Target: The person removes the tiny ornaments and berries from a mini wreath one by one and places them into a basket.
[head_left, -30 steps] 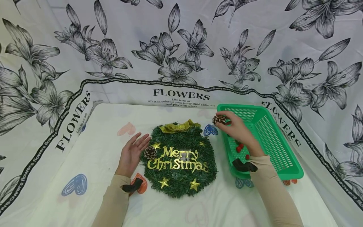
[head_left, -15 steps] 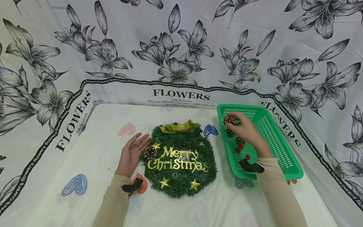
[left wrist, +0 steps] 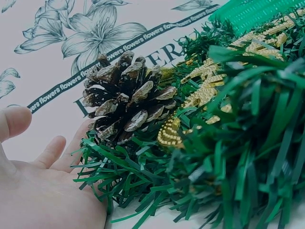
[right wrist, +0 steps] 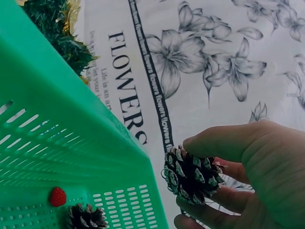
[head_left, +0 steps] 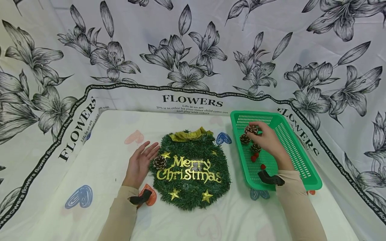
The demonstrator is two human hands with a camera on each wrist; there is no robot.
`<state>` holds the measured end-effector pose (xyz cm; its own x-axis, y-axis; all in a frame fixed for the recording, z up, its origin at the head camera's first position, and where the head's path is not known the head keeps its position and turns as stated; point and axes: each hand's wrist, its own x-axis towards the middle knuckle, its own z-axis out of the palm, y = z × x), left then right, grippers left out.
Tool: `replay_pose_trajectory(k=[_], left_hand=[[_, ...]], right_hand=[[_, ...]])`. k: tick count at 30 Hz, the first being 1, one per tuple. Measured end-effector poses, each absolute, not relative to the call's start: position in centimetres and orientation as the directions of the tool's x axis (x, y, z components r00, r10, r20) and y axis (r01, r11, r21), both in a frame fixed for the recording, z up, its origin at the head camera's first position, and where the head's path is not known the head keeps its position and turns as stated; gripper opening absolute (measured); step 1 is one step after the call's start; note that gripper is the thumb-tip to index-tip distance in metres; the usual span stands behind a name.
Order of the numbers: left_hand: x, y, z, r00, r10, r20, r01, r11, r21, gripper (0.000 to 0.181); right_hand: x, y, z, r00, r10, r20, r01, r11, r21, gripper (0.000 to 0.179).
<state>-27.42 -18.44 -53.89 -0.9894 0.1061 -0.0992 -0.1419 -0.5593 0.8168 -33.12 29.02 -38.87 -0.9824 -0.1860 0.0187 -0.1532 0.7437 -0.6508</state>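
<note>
My right hand (head_left: 266, 139) pinches a pine cone (right wrist: 190, 174) between thumb and fingers, above the far part of the green basket (head_left: 313, 185). Below it in the basket lie two more pine cones, one of them a small brown cone (head_left: 245, 139), and several red berries (head_left: 254, 157). My left hand (head_left: 139, 164) rests palm up with its fingers extended at the left edge of the green wreath (head_left: 193, 197). On that edge of the wreath sits another pine cone (left wrist: 128, 100), beside the left fingers. Gold "Merry Christmas" lettering (head_left: 190, 174) crosses the wreath's middle.
A gold ribbon (head_left: 191, 134) tops the wreath, and gold stars (head_left: 207, 196) dot it. The basket stands right of the wreath on a white cloth (head_left: 99, 150) printed with hearts. A flower-printed curtain (head_left: 193, 50) rises behind the table.
My right hand has moved right with the pine cone, from the basket's left rim to over its inside. More cones have come into sight below. The left hand has stayed still.
</note>
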Motion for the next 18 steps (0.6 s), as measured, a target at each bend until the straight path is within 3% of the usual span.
replay_pose_trajectory(k=[18], left_hand=[[-27.5,-18.4,-53.8,-0.988,0.119,-0.099,-0.149,-0.563,0.813,0.063]], right_hand=[[-32.3,28.5,-38.2,-0.976,-0.213,0.052,-0.193,0.723,-0.664,0.052]])
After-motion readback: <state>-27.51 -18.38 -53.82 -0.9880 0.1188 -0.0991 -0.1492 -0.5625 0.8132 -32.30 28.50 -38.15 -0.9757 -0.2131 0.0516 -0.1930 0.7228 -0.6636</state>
